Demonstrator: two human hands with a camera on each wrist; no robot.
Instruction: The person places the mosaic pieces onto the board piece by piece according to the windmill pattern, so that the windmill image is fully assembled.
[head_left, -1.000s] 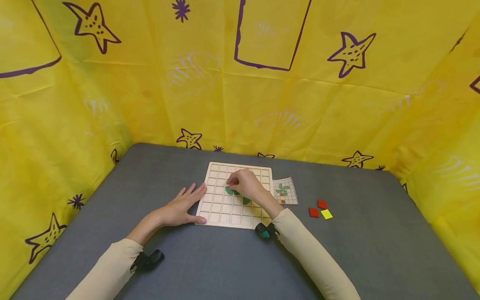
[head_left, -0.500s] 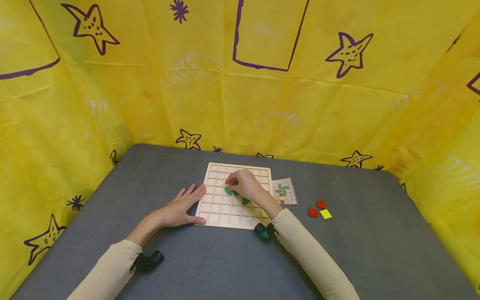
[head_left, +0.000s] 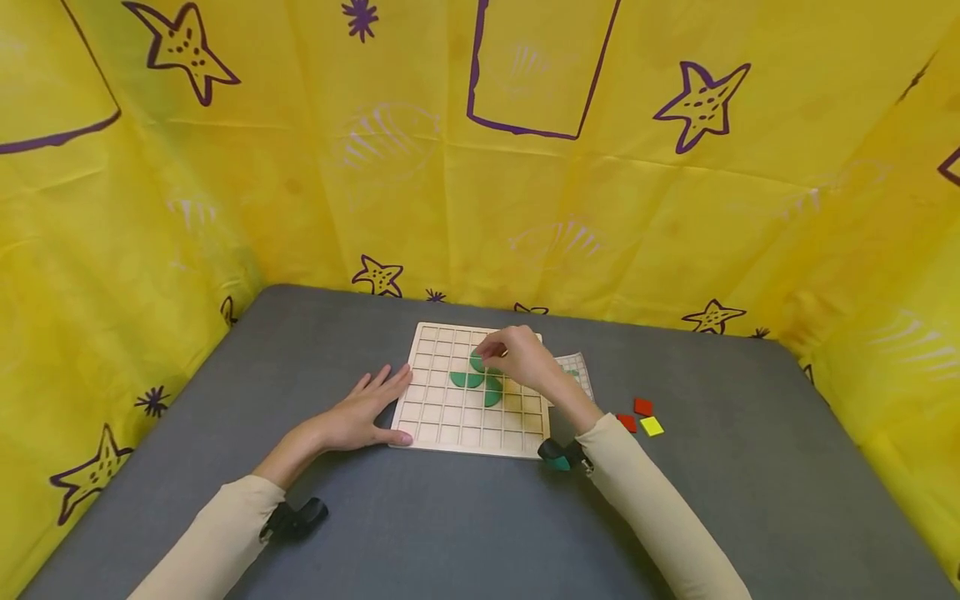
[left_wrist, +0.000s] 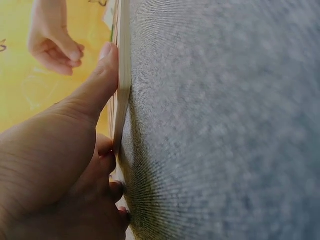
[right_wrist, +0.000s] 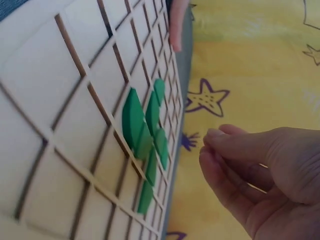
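Observation:
A pale wooden grid board [head_left: 435, 417] lies on the table. Green rounded tiles [head_left: 492, 391] sit in several of its cells, seen close up as green tiles [right_wrist: 133, 122] in the right wrist view. My left hand [head_left: 363, 414] rests at the board's left edge, fingers spread and thumb by the near corner. In the left wrist view the left thumb [left_wrist: 97, 80] lies along the board's edge. Above the board, my right hand [head_left: 521, 358] has curled fingers, thumb tip against them. Nothing shows between those right fingertips [right_wrist: 215, 140].
A pattern card [head_left: 576, 367] lies at the board's right side, partly hidden by the right wrist. Farther right on the grey table [head_left: 720, 467] are two red square tiles [head_left: 643, 407] and a yellow tile [head_left: 652, 427]. Yellow printed cloth [head_left: 465, 217] stands behind.
My right hand has lifted off the green tiles and moved right and away, uncovering more of them and covering part of the card. The left hand has stayed put.

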